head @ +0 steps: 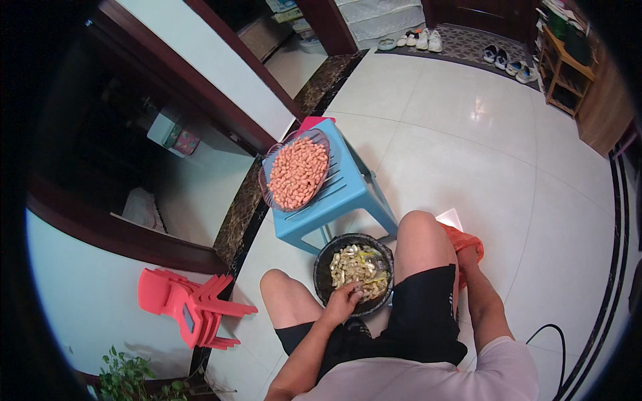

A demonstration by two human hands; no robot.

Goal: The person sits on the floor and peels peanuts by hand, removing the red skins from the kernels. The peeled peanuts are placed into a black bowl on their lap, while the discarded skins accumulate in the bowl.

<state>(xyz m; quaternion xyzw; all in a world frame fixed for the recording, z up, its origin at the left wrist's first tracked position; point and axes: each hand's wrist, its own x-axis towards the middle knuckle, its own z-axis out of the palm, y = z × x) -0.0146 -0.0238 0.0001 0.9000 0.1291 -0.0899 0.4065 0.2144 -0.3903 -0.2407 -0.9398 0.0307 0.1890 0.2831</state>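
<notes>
My left hand hangs over the near side of a black-lined bin, its fingers curled toward the thumb. Whether a small thing sits between those fingertips cannot be made out. Peanut shells fill the bin between my knees, along with some clear and yellow wrapper. By the outside of my right knee, my right hand reaches down into a red plastic bag, with its fingers hidden. Shelled peanuts lie in a clear, scalloped dish on a blue plastic stool beyond the bin.
Stacked red children's chairs with a phone-like slab on the seat stand to the left. A leafy plant is at lower left. Shoes rest on a mat by the door. A wooden rack stands far right.
</notes>
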